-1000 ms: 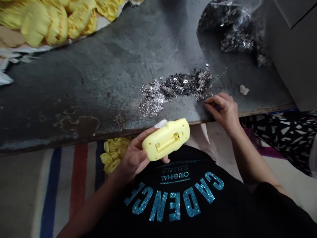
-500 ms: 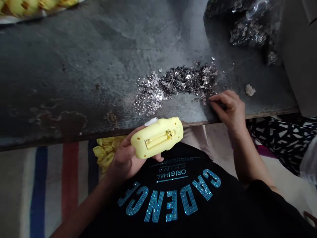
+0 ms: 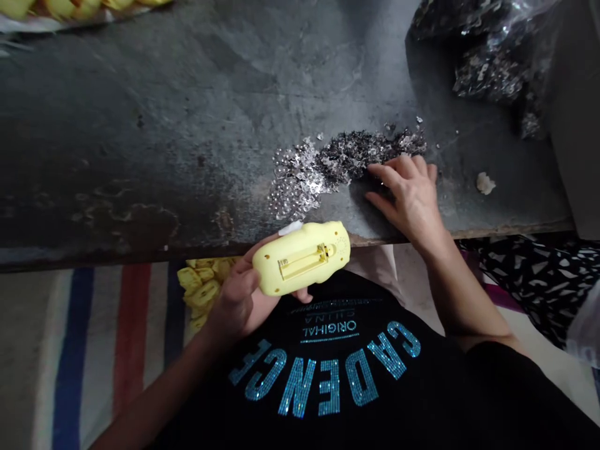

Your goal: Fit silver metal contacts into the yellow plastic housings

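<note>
My left hand grips a yellow plastic casing just below the table's front edge, its open slot with a small metal contact facing up. My right hand rests on the dark table with fingers stretched out and spread, fingertips touching the near edge of a heap of small shiny metal pieces. Nothing shows in that hand.
A clear bag of more metal pieces lies at the back right beside a grey box. Yellow casings pile up at the back left, and more sit below the table edge. A small white scrap lies right of my hand.
My right hand has moved left and forward from the heap's right end onto its near edge, fingers now spread flat. The left hand still holds the casing in about the same place.
</note>
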The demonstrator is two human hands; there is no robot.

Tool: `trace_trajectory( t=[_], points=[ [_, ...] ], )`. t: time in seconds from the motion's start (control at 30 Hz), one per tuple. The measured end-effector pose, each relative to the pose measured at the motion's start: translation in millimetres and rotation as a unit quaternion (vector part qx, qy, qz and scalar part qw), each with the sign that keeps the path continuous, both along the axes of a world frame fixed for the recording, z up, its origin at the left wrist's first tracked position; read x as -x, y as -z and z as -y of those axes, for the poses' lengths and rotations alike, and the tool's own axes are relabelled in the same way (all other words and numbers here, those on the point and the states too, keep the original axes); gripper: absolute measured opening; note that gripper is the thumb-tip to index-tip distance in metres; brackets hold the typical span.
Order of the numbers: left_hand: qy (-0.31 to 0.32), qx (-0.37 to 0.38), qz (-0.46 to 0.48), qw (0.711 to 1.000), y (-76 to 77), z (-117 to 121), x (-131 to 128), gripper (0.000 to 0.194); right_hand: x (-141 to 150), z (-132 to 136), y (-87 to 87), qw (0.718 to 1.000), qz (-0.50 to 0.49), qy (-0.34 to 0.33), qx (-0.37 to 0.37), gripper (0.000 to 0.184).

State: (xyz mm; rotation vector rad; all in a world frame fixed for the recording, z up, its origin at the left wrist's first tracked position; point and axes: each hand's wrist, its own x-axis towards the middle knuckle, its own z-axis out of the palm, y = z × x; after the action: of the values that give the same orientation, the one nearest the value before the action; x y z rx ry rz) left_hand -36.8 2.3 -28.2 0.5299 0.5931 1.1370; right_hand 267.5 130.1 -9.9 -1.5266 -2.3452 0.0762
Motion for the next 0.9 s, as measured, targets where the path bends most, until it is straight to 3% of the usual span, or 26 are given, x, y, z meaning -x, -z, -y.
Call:
trace_trajectory(
  t=[0.17, 0.37, 0.5, 0.67, 0.9],
  points=[
    [-0.018, 0.017, -0.016, 1.0, 1.0, 4.4, 9.4, 0.052, -2.4, 10.1, -5.3, 0.996, -0.001, -0.089, 0.023, 0.02],
    [-0.022, 0.023, -0.018, 0.999, 6.8, 7.5, 13.4, 0.059, -32.8, 36.1, -10.1, 0.997, -0.074, -0.008, -0.018, 0.01],
    [-0.025, 0.016, -0.02, 0.999, 5.5, 7.1, 10.2, 0.067, -19.6, 41.5, -3.9, 0.995, -0.081, -0.012, -0.048, 0.011],
    [-0.034, 0.019, -0.036, 0.999, 3.9, 9.5, 7.3, 0.063, 3.3, 36.0, 3.3, 0.999, -0.013, -0.006, -0.031, 0.02],
    [-0.038, 0.025, -0.041, 0.998, -1.0, 11.5, 4.8, 0.05, 12.9, 19.7, -8.2, 0.998, 0.057, -0.03, 0.016, 0.023]
  ],
)
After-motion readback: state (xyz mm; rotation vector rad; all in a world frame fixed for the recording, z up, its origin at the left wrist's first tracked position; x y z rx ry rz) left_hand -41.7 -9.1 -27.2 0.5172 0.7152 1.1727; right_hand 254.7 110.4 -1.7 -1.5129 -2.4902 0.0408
